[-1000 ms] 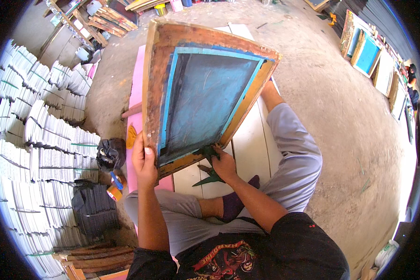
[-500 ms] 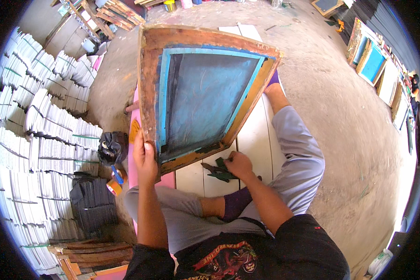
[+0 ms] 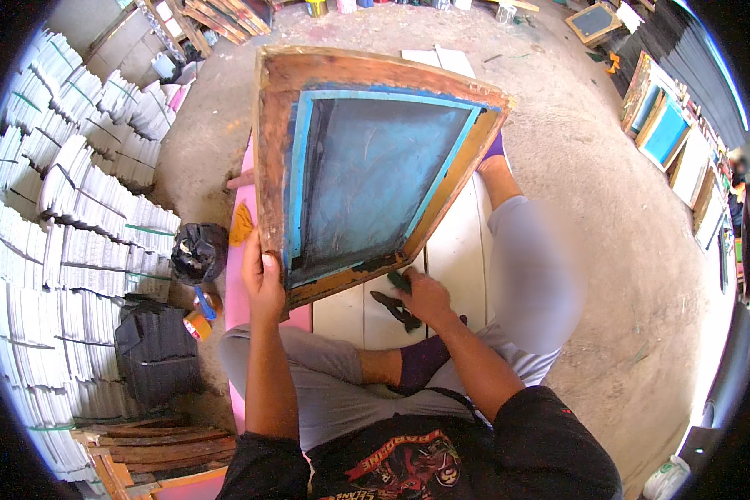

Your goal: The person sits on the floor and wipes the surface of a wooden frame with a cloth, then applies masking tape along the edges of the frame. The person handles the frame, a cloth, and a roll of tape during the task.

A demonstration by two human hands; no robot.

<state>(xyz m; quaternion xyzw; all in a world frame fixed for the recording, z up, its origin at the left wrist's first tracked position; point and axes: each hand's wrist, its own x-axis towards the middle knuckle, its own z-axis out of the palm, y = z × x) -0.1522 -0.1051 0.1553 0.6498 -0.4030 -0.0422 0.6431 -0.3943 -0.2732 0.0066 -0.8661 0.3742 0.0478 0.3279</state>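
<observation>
My left hand (image 3: 264, 279) is closed on the lower left edge of a wooden screen-printing frame (image 3: 272, 150), which is tilted up over my lap. Blue mesh (image 3: 375, 179) fills the frame, with a light blue border and dark smears. In my right hand (image 3: 425, 296), closed, is a dark green piece (image 3: 398, 281), perhaps cloth or sponge, close to the frame's bottom corner. Its exact kind cannot be made out. Just below it, a dark, crumpled strip (image 3: 394, 310) lies on the white boards (image 3: 339, 318) between my legs.
Tall stacks of white bundled sheets (image 3: 37, 287) line the left. Beside the boards are a black plastic bag (image 3: 200, 250), a tape roll (image 3: 197, 325) and a yellow cloth (image 3: 241, 223). More screen frames (image 3: 665, 129) lean along the right wall. Paint cans (image 3: 317, 7) stand at the back.
My right hand has lifted the dark green piece off the boards toward the frame's lower edge, leaving the dark strip lying there. My left hand keeps its hold on the frame.
</observation>
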